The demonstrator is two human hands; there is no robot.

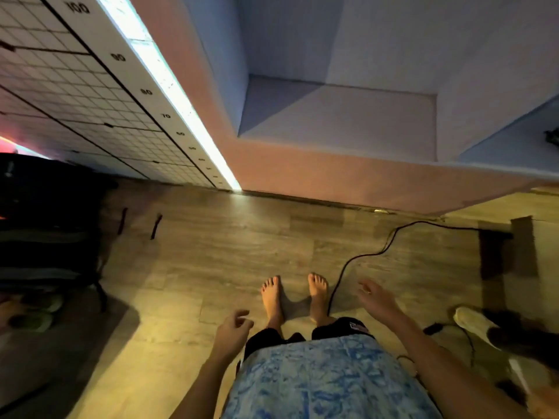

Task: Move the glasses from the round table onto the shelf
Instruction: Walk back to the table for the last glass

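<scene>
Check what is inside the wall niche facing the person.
The shelf niche shows only its bare pale ledge and walls, with nothing standing on it. Nothing covers the ledge, but the niche's top runs out of frame. The left hand and right hand hold nothing.

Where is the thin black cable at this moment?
Head view, right of centre: the thin black cable snakes over the wood-look floor from beside the right foot towards the wall.

Two hands, your left hand [231,331] and right hand [378,300]; between your fingers [364,287], two bare feet [272,297] and one black cable [381,252]; rightward one white shoe [475,323], leftward two dark strips [156,226].
</scene>
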